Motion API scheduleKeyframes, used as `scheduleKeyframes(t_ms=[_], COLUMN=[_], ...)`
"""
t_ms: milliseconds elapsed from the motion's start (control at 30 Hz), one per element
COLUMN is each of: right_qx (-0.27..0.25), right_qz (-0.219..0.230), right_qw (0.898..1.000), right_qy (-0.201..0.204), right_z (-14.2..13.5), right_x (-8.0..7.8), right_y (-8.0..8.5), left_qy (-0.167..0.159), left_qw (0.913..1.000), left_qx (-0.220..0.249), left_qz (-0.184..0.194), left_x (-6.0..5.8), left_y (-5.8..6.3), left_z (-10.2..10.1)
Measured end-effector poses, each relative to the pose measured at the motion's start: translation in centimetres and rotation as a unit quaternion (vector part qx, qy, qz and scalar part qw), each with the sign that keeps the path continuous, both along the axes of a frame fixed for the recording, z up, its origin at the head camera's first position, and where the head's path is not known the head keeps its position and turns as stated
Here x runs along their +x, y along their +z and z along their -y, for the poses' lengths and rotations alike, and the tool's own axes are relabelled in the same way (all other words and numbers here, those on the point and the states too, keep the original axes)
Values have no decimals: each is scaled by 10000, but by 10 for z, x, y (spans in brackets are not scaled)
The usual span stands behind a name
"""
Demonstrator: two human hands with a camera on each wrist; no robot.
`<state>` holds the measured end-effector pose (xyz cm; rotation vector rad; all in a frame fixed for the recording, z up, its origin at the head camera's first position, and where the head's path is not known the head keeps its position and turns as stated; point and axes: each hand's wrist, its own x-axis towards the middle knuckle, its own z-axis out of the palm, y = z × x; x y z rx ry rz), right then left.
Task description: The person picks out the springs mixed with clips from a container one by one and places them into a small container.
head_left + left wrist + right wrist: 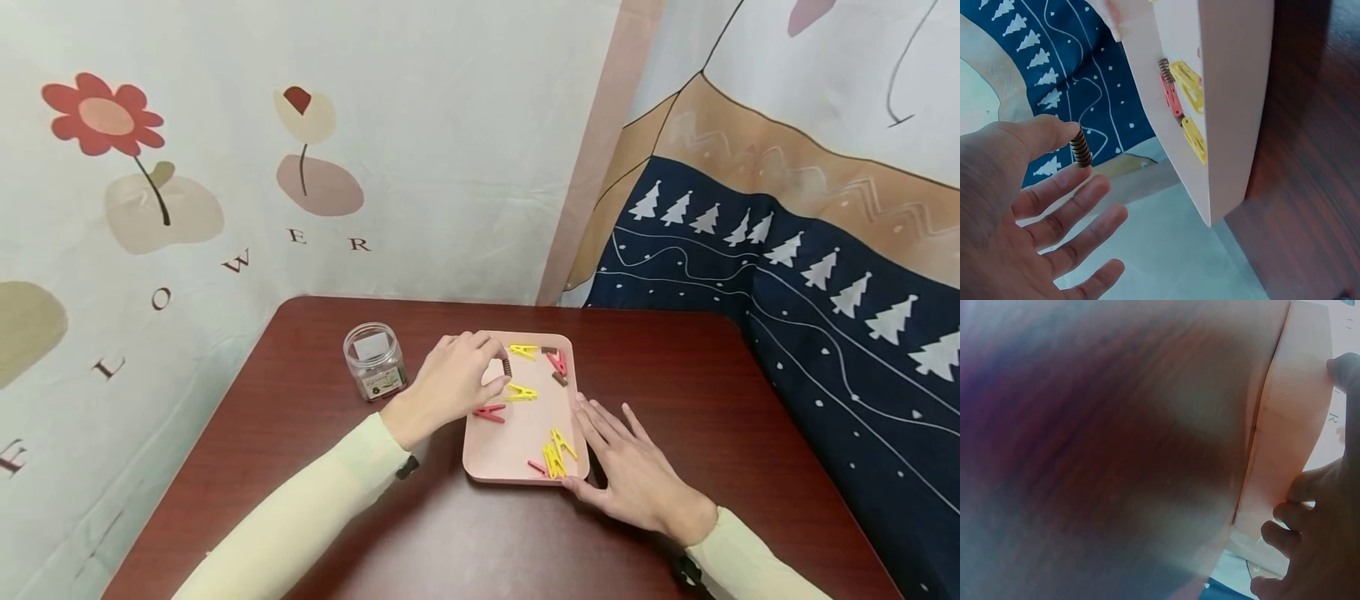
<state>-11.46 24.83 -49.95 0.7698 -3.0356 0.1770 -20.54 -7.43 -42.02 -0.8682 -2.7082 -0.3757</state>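
Between thumb and index finger, my left hand pinches a small dark coil spring above the upper left part of a shallow pink tray. The other left fingers are spread and hold nothing. My right hand rests against the tray's right side, its fingertips at the rim and the thumb by the near right corner. Below the left hand lie a yellow clothespin and a red clothespin. Another spring lies near the tray's far edge, close to a red clothespin piece.
A clear open jar with a label stands left of the tray. Several yellow clothespins and a red piece cluster at the tray's near right corner. The dark red table meets printed curtains behind and at the right.
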Motion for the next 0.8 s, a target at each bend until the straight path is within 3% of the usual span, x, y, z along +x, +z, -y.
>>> scheduleKeyframes(t_ms=[333,800], right_qx=[-75,-42], right_qz=[-330,-232], right_qw=[9993,9997], right_qy=[126,38], right_z=[-1,1], right_x=[0,0], right_y=[-4,-4], left_qy=[299,918], left_qw=[9991,9934], left_qx=[52,457], left_qz=[-292,-521], left_x=[0,-4], left_y=[6,1], left_z=[26,86])
